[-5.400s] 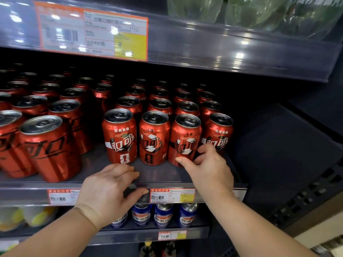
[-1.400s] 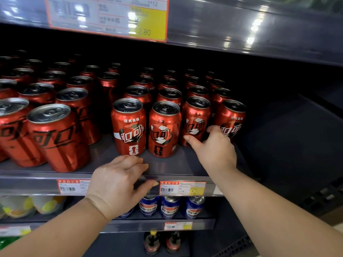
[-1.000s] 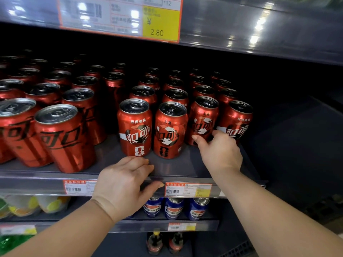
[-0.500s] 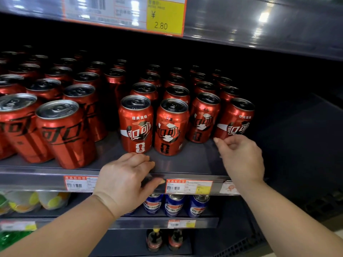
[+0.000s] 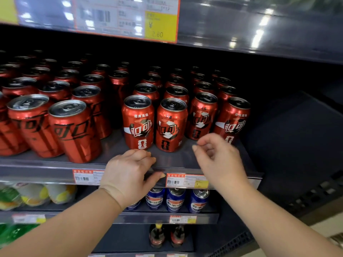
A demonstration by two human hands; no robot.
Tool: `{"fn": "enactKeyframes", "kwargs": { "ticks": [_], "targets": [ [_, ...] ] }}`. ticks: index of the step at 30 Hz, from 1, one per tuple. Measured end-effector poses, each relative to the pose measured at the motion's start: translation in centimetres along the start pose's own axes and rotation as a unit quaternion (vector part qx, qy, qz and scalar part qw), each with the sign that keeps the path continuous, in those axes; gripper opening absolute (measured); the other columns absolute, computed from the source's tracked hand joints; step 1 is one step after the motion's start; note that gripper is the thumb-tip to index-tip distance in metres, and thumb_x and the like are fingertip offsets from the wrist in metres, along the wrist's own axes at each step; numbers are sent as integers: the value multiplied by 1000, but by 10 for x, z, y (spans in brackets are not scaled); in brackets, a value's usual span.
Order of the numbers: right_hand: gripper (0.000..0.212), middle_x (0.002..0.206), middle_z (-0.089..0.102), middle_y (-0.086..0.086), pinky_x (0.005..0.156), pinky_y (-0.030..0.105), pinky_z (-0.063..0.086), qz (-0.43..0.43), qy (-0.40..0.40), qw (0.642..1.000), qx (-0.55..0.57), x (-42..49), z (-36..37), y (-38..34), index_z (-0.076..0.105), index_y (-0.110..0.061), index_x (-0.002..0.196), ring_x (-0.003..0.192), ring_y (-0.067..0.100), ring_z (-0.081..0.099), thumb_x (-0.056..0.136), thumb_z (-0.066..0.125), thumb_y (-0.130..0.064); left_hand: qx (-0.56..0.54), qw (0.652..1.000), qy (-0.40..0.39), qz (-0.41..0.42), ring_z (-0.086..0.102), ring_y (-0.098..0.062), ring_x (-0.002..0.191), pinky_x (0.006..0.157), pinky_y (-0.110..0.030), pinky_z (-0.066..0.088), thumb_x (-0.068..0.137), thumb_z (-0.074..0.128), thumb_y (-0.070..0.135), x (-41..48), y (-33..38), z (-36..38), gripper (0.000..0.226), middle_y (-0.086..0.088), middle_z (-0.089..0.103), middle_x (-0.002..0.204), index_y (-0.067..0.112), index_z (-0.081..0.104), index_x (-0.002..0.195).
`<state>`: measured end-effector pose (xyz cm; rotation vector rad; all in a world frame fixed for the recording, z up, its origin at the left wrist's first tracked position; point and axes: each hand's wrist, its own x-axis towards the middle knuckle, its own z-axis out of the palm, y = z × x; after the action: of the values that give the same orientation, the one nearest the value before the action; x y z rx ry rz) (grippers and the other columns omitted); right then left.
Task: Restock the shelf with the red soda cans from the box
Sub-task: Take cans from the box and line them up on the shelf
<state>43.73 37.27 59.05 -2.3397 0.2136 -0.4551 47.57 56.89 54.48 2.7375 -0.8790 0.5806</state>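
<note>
red cans (image 5: 138, 122) on shelf (image 5: 55, 170), empty hands

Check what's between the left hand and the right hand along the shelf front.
Head view: only bare shelf edge between left hand and right hand, with a price tag below.

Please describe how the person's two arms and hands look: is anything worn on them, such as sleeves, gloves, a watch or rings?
Both forearms are bare as far as the picture shows; no sleeve reaches into view. The left hand and the right hand wear no gloves. No watch, bracelet or ring shows on either wrist or on the visible fingers. The fingernails look short and unpainted.
</note>
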Motion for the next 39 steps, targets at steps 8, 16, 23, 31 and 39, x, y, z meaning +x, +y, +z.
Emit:
{"fn": "enactKeyframes", "kwargs": {
  "ticks": [8, 16, 23, 31, 39],
  "targets": [
    [21, 104, 62, -11, 88, 27, 48, -8, -70, 994, -89, -25, -12, -4, 58, -26, 109, 98, 7, 58, 89, 59, -31, 3, 989, -116, -96, 60, -20, 104, 84, -35, 51, 82, 60, 50, 8, 22, -28, 42, 4, 65, 108, 17, 69, 105],
    [41, 133, 50, -4, 101, 36, 40, -54, -162, 969, -177, -57, -46, -47, 46, -28, 132, 121, 18, 48, 91, 52, -32, -7, 973, -183, -140, 45, -25, 124, 103, -33, 35, 76, 37, 60, -36, 34, -87, 70, -2, 46, 138, 23, 49, 134],
    [50, 140, 43, -7, 105, 34, 37, -107, -235, 949, -179, -98, -58, -110, 40, -30, 136, 127, 18, 42, 89, 53, -43, 43, 951, -201, -230, 41, -23, 129, 104, -33, 33, 78, 35, 69, -105, 28, -174, 72, 1, 38, 144, 26, 45, 136],
    [52, 136, 46, -5, 105, 35, 37, -192, -298, 915, -195, -135, -41, -197, 41, -26, 135, 127, 19, 42, 88, 54, -45, 87, 900, -195, -379, 28, -23, 138, 111, -38, 26, 84, 46, 61, -188, -14, -261, 74, 0, 30, 149, 25, 27, 145],
    [54, 139, 45, -3, 105, 35, 36, -261, -331, 886, -192, -182, 51, -339, 41, -27, 135, 129, 22, 41, 87, 52, -48, 106, 870, -162, -454, 34, -22, 134, 108, -39, 31, 82, 48, 64, -298, -109, -350, 75, 2, 36, 145, 26, 29, 144]
  ]
}}
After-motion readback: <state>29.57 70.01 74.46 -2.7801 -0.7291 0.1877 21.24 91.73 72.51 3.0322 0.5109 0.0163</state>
